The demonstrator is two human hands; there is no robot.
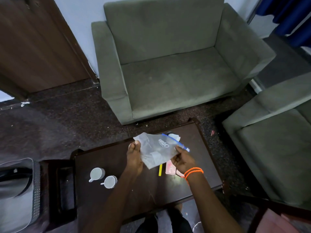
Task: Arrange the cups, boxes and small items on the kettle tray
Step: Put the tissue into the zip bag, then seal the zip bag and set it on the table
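- Both hands hold a clear zip bag (pixel 156 149) up over the dark tabletop (pixel 134 187); it has a blue zip strip along its far edge and white lettering on its side.
- The left hand (pixel 134 156) pinches the bag's left corner, thumb and fingers pressed together on the plastic.
- The right hand (pixel 181 160) grips the bag's right edge near the zip, fingers curled round it; two orange bands (pixel 193 172) sit on that wrist.
- What is inside the bag is hard to tell — a pale patch shows through the plastic, nothing more.
- Just below the bag, on the tabletop, lie a thin yellow stick (pixel 160 169) and a pink packet (pixel 170 169), the packet partly hidden by the right hand.
- Something white (pixel 175 136) shows behind the bag's far edge.
- Two white cups (pixel 103 177) stand side by side near the tabletop's left part, handles pointing left — both look empty.
- A dark tray (pixel 64 187) sits left of the tabletop, well apart from the bag.
- A green armchair (pixel 168 64) stands beyond the tabletop.
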